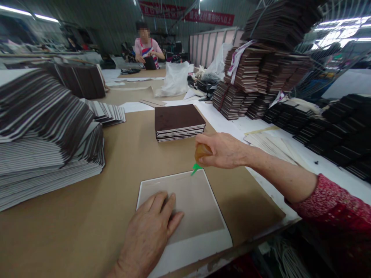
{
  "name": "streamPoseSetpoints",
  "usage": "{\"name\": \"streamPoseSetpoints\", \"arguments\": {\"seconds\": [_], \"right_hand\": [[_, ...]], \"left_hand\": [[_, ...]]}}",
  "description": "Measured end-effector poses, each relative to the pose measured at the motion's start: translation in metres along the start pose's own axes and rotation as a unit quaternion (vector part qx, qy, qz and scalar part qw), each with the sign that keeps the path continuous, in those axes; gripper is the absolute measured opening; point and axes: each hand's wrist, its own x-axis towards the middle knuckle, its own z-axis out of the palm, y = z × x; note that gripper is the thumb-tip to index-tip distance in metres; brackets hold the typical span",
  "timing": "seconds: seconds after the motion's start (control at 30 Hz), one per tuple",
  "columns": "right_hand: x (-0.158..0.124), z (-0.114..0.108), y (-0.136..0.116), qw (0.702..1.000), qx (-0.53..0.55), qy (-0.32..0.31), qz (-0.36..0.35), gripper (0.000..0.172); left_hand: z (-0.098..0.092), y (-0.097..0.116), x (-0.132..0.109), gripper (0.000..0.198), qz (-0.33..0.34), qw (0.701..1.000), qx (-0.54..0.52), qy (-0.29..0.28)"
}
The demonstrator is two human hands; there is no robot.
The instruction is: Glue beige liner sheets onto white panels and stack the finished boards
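Note:
A flat grey-beige panel with white edges (197, 208) lies on the brown-papered table in front of me. My left hand (153, 220) rests palm down on its left part, fingers stretched out. In my right hand (222, 150) is an amber glue bottle (203, 152), tipped downward with the fingers wrapped round it. Its green nozzle (196, 168) points at the panel's far edge, near the far right corner. A thin glossy streak runs along that edge. Beyond the panel sits a neat stack of dark brown panels (179, 117).
Tall piles of grey and dark sheets (43, 154) stand at the left. Bundled brown panels (246, 77) and black stacks (342, 131) line the right side. A clear plastic bag (174, 79) lies farther back. Another person (147, 50) stands at the far end, holding a dark panel.

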Motion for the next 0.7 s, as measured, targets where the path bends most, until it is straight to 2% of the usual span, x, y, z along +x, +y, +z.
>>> {"name": "streamPoseSetpoints", "arguments": {"seconds": [0.37, 0.57, 0.7], "right_hand": [[-0.028, 0.001, 0.030, 0.996, 0.024, 0.013, 0.087, 0.030], [-0.034, 0.002, 0.034, 0.993, 0.047, 0.026, 0.105, 0.029], [-0.040, 0.010, 0.033, 0.985, 0.116, 0.027, 0.124, 0.028]], "left_hand": [[0.001, -0.001, 0.000, 0.043, 0.007, 1.000, 0.012, -0.011], [0.001, -0.001, 0.000, 0.042, 0.004, 1.000, 0.015, -0.012], [0.002, -0.001, 0.001, 0.042, 0.008, 1.000, 0.020, -0.001]]}}
